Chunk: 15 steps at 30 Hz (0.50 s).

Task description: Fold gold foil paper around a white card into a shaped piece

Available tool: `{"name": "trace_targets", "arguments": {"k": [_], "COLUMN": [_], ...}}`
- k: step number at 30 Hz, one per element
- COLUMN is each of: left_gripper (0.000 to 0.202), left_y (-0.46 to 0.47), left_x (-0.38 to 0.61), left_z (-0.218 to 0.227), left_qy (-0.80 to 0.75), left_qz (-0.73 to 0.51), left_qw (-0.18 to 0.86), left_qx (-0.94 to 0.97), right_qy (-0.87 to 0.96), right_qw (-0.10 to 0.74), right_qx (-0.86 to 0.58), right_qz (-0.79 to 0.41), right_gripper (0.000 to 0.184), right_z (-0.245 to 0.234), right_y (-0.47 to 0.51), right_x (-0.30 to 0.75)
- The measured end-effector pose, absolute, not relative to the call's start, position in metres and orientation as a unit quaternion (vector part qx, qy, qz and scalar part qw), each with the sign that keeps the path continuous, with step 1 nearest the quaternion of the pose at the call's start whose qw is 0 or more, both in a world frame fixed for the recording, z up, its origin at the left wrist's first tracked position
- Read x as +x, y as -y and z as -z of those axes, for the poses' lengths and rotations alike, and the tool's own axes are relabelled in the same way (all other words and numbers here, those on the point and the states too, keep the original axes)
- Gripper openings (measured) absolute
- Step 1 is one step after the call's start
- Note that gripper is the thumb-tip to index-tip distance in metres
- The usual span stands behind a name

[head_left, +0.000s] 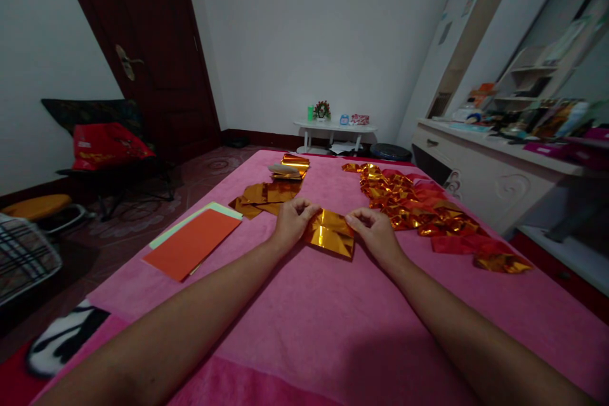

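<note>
A shiny square of gold foil paper (pixel 330 238) is held up just over the pink cloth (pixel 304 323). My left hand (pixel 294 222) pinches its left edge between thumb and fingers. At the upper right edge, my right hand (pixel 373 228) grips it the same way. Behind my left hand lie flat, overlapping gold foil sheets (pixel 259 196), and beyond them a stack of gold foil paper (pixel 295 165). To the right of my right hand is a spread heap of folded gold and red foil pieces (pixel 409 200).
Orange paper (pixel 195 244) rests on pale green paper (pixel 223 209) at the left edge of the cloth. A chair with a red bag (pixel 109 147) stands to the left. A small white table (pixel 335 127) is by the far wall, and a cluttered dresser (pixel 480 158) stands at right.
</note>
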State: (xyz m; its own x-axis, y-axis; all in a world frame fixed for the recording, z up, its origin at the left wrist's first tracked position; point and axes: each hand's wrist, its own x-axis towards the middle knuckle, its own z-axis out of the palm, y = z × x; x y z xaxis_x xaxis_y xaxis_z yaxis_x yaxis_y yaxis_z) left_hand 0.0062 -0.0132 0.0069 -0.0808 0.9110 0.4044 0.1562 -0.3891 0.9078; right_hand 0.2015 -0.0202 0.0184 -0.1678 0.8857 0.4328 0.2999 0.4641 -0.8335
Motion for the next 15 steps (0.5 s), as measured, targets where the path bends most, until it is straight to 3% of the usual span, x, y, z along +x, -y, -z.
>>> {"name": "trace_targets", "arguments": {"k": [4,9,12,15], "left_gripper": [0.025,0.026,0.027,0.031], "left_y": [0.018,0.019,0.016,0.015], "left_x": [0.010,0.008,0.004,0.003], "left_z": [-0.008,-0.008,-0.008,-0.009], "left_qy": [-0.434,-0.456,-0.466,-0.459], "left_qz": [-0.566,-0.555,-0.568,-0.584], "left_qw": [0.306,0.258,0.223,0.242], "left_qx": [0.630,0.646,0.641,0.625], "right_qy": [0.672,0.666,0.677,0.701], "right_qw": [0.485,0.485,0.518,0.565], "right_qx": [-0.413,-0.419,-0.433,-0.425], "right_qz": [-0.377,-0.382,-0.292,-0.095], "right_gripper": [0.022,0.021,0.017,0.012], "right_z": [-0.018,-0.014,-0.016,-0.025], "right_y": [0.027,0.026,0.022,0.021], "right_x": [0.193,0.192,0.199,0.210]}}
